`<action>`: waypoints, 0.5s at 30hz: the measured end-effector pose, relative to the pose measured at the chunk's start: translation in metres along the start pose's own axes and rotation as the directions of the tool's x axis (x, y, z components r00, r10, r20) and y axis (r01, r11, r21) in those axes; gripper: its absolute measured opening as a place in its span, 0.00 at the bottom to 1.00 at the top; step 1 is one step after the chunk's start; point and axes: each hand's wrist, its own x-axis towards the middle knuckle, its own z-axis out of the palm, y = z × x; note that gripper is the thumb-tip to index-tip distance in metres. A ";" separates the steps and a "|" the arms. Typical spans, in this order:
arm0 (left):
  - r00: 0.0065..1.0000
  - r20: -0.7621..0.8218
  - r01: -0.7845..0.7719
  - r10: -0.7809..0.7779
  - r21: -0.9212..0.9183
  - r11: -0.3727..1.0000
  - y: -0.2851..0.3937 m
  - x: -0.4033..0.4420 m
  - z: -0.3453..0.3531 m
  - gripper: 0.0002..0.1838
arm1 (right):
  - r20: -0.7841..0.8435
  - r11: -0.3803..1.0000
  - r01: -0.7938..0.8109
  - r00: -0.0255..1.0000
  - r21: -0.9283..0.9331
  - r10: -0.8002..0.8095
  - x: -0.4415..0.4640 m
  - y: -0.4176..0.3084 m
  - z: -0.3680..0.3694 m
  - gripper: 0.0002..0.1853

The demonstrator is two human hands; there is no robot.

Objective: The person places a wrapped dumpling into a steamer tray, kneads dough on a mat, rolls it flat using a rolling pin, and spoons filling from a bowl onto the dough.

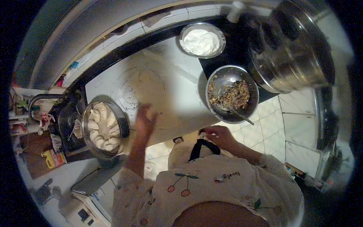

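Observation:
My left hand (146, 120) is over the front part of the white work mat (181, 89), right of the steamer tray. Its fingers look loosely apart, with nothing visible in them. My right hand (218, 137) is at the counter's front edge by my waist, below the filling bowl. Its fingers are closed together around a small pale bit that I cannot make out. A round metal steamer tray (124, 126) holds several shaped white dumplings or buns (102, 125). A steel bowl (255, 102) contains chopped dark filling (236, 96) with a spoon (242, 116) in it.
A bowl of white flour (200, 42) stands at the back. A large stacked metal steamer (295, 53) is on the right, on a dark cooktop. At the left are a sink (68, 128) with a black faucet (45, 97) and a yellow package (53, 159).

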 end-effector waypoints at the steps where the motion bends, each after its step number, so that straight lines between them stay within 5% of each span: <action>1: 0.996 0.086 0.038 -0.033 -0.065 0.997 0.008 -0.037 0.016 0.26 | 0.049 0.990 -0.131 0.990 -0.047 0.133 -0.018 -0.004 -0.023 0.15; 2: 0.977 0.181 -0.141 0.109 0.180 0.973 0.037 -0.062 0.021 0.27 | -0.037 0.973 -0.228 0.973 -0.018 0.227 -0.036 0.016 -0.033 0.12; 4: 0.962 0.199 -0.234 0.189 0.238 0.943 0.040 -0.088 0.048 0.28 | -0.296 0.951 -0.289 0.904 0.110 0.309 -0.068 0.064 -0.039 0.11; 5: 0.954 0.191 -0.277 0.232 0.260 0.925 0.044 -0.093 0.053 0.27 | -0.460 0.951 -0.240 0.833 0.197 0.306 -0.075 0.080 -0.039 0.12; 7: 0.944 0.330 -0.145 0.001 0.411 0.900 0.041 -0.081 0.065 0.23 | -0.591 0.802 0.092 0.727 0.590 0.351 -0.071 0.080 -0.052 0.16; 9: 0.940 0.338 -0.119 -0.057 0.479 0.870 0.036 -0.072 0.074 0.20 | -0.641 0.863 0.107 0.716 0.493 0.277 -0.064 0.076 -0.067 0.19; 11: 0.968 0.241 -0.179 0.069 0.471 0.864 0.029 -0.070 0.077 0.17 | -0.641 0.889 0.126 0.738 0.440 0.213 -0.051 0.070 -0.080 0.21; 14: 0.938 0.240 -0.343 0.252 0.515 0.786 0.018 -0.066 0.076 0.16 | -0.692 0.949 0.161 0.718 0.273 0.077 -0.021 0.069 -0.095 0.13; 15: 0.953 0.227 -0.284 0.200 0.444 0.850 0.027 -0.065 0.071 0.16 | -0.693 0.961 0.160 0.719 0.225 0.043 -0.012 0.059 -0.100 0.10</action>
